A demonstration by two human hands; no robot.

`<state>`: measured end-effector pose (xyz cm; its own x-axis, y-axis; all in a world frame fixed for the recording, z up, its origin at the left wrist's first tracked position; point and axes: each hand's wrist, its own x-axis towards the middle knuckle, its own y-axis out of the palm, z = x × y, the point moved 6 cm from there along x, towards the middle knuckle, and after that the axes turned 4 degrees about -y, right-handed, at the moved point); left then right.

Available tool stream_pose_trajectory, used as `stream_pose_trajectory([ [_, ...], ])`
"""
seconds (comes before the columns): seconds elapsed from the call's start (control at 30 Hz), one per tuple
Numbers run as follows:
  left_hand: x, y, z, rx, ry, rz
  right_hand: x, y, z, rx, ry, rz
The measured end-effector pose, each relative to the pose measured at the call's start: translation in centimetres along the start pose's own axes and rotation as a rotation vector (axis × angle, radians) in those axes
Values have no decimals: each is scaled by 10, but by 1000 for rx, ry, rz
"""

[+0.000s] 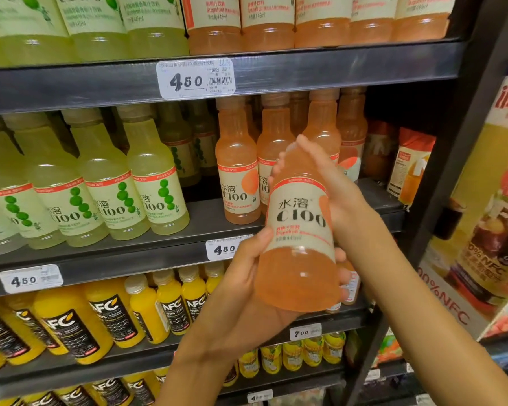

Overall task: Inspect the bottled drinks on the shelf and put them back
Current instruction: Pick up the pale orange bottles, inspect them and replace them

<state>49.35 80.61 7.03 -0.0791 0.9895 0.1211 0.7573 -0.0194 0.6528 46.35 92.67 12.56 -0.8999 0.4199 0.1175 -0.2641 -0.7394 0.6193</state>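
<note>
Fingers of the right hand [320,183] curl round the neck of the orange bottle [301,230], hiding its cap. The left hand [247,276] cups the base, thumb on the label, fingertips wrapping behind. The bottle tilts, held before the middle shelf [159,253]; its small print is probably unreadable.

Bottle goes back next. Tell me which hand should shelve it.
Probably the right hand: it grips the bottle high up, nearest the gap in the orange row. The left hand only cradles the base.
</note>
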Motion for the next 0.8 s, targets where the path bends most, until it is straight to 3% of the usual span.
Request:
stream_pose_trajectory([
  [0.07,-3,-9,1,93,-10,-5,1,4,12,-19,-89,21],
  [0.3,-6,-36,-5,641,27,-295,-11,21,32,-161,-304,237],
  [0.4,-3,-34,-6,794,60,-322,-20,29,36,-361,-404,223],
  [0.57,-1,-44,-15,826,230,-371,-31,25,42,-681,-516,92],
  [0.8,3,-52,-26,1004,411,-491,-55,46,37,-604,-578,449],
])
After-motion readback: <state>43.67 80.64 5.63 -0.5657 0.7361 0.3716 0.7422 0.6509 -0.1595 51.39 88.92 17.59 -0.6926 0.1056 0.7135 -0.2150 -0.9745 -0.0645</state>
